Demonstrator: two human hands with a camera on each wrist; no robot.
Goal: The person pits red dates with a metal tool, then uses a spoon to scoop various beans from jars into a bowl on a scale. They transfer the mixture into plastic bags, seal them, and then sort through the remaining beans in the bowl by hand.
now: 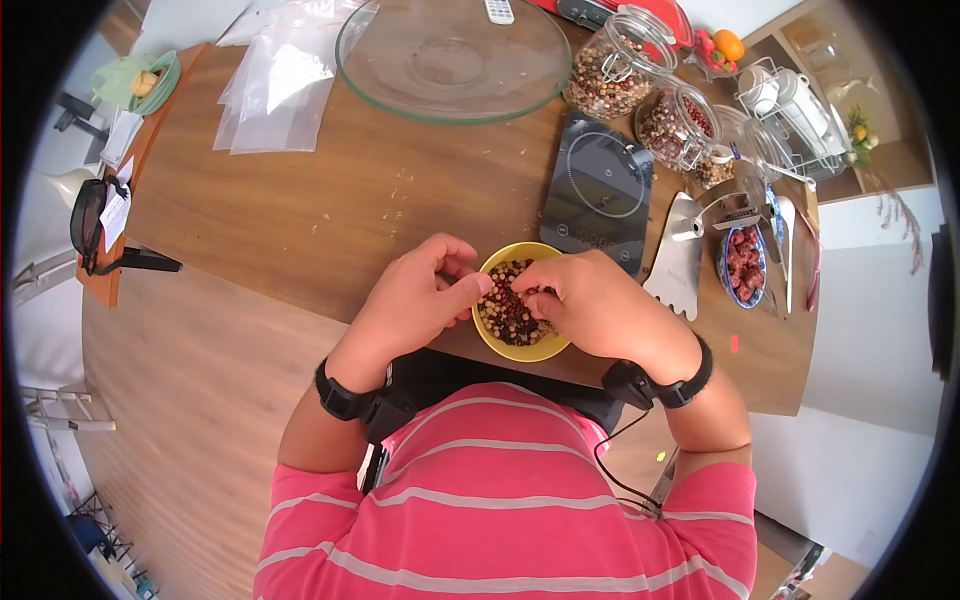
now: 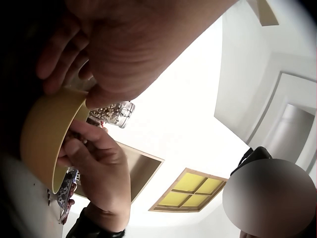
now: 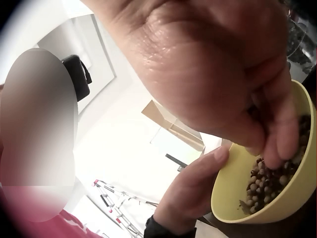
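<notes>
A yellow bowl [image 1: 525,354] holds mixed dark, red and pale peppercorns [image 1: 512,315]. My left hand [image 1: 418,298] grips its left side, thumb at the rim and fingers outside. From the other side my right hand [image 1: 592,300] reaches in, its curled fingers and thumb among the peppercorns. In the left wrist view the bowl [image 2: 47,134] appears tilted between the left hand [image 2: 124,49] and the right hand [image 2: 106,173]. The right wrist view has the right fingertips touching peppercorns [image 3: 265,186] in the bowl [image 3: 230,183]; what lies between them is partly hidden.
Behind the bowl is a black scale [image 1: 600,190]. Glass jars [image 1: 615,75] stand at the back right, near a metal scraper [image 1: 677,260] and a blue-and-white dish [image 1: 742,265] of dark red pieces. A large glass plate [image 1: 450,110] and plastic bags [image 1: 275,95] lie farther back.
</notes>
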